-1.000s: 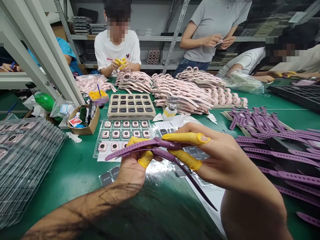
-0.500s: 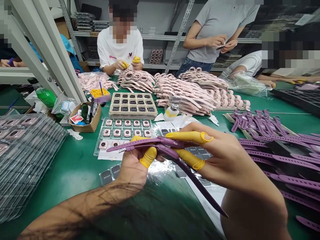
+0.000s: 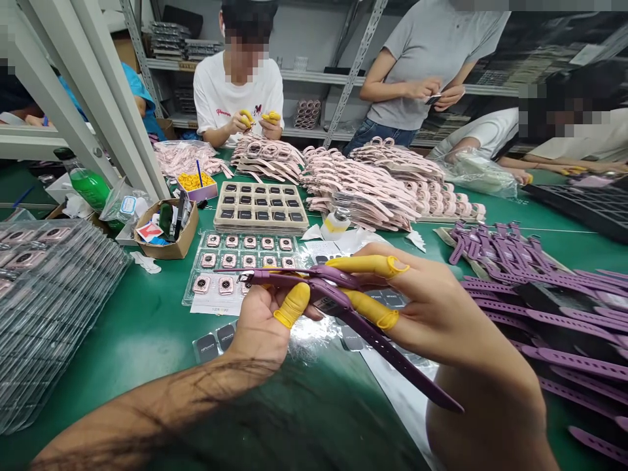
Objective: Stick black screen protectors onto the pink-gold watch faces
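A purple watch with its strap (image 3: 400,360) is held between my hands at the middle of the view, its long end slanting down to the right. My left hand (image 3: 267,317) pinches the buckle side, the yellow-covered thumb pressed on the strap. From the right, my right hand (image 3: 432,307) grips the watch body with yellow-covered fingers above and below it. Part of the watch body is hidden by these fingers. Behind my left hand lies a clear tray (image 3: 196,252) with pink watch cases.
Beyond stand a beige tray (image 3: 216,219) of black squares and heaps of pink straps (image 3: 353,183). Purple straps (image 3: 564,314) spread at right. Stacked clear trays (image 3: 63,327) are at left, near a cardboard box (image 3: 184,242). Several people sit or stand across the table.
The purple watch has tilted in my hands; its long strap end has swung slightly right and up, and its buckle shows more. My right hand has shifted slightly left.
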